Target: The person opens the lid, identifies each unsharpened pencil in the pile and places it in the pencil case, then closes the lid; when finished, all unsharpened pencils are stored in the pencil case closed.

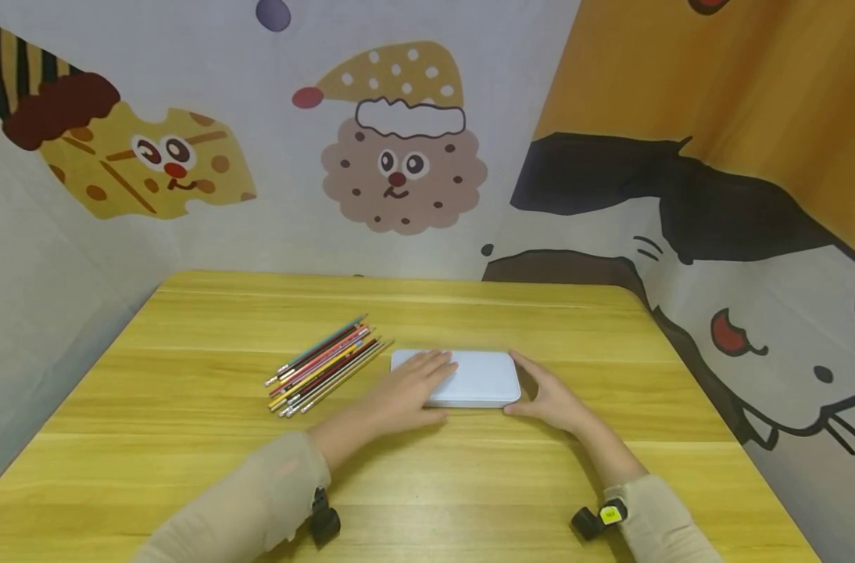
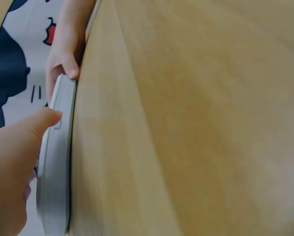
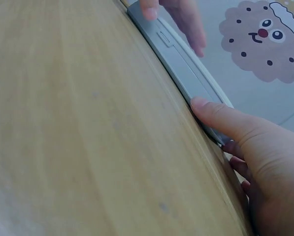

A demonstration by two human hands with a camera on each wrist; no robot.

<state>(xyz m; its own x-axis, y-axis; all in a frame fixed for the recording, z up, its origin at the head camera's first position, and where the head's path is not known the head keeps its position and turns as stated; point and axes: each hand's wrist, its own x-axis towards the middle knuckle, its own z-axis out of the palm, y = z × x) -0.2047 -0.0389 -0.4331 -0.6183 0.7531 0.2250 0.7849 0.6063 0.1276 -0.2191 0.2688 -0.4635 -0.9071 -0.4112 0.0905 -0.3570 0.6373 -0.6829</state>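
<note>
A flat white pencil case [image 1: 480, 379] lies closed on the wooden table. Its grey front side, with a small catch, faces me in the right wrist view. My left hand [image 1: 413, 387] is over the left part of the lid, fingers stretched out. In the left wrist view, the left thumb [image 2: 50, 116] is at the front edge by the catch. My right hand [image 1: 550, 397] holds the right end, thumb [image 3: 206, 108] on the front side and fingers around toward the back edge. Left of the case lies a bundle of pencils [image 1: 325, 367] in several colours.
The wooden table [image 1: 427, 485] reaches back to a wall covering [image 1: 273, 242] with cartoon figures. An orange and cow-patterned part [image 1: 681, 156] of it runs along the right side. Each wrist wears a small black camera [image 1: 324, 520].
</note>
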